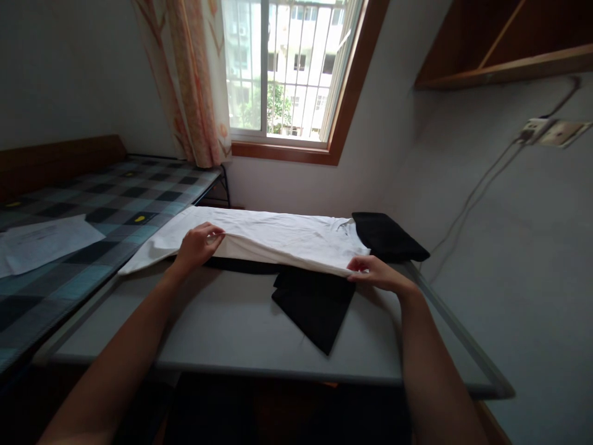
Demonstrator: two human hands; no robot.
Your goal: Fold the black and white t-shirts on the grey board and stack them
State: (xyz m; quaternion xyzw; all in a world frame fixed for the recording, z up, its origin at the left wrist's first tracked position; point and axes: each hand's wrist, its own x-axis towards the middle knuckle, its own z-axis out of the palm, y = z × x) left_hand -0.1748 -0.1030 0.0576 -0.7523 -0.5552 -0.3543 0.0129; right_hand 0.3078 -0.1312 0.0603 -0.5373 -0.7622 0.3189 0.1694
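Centre frame: we see a white garment (278,230) lying across a pale table (222,334). The left hand (200,244) pinches its lower edge left of centre; the right hand (374,272) pinches that edge farther right. Black cloth (319,312) pokes out below, perhaps one piece; shadow leaves us unsure. Right of centre: a black bundle (389,236).

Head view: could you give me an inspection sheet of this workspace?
Surface: pale table, bearing the cloths.
Job's things: white cloth spread over black cloth, which sticks out on the near side; folded black fabric at the right end. Whether the black parts join is hidden.
Clutter: papers on the checked mattress, left.
Hands: left hand and right hand pinch the white cloth's near edge.
Cables: wiring at the wall socket, right.
Surroundings: barred window, curtain, wooden shelf.
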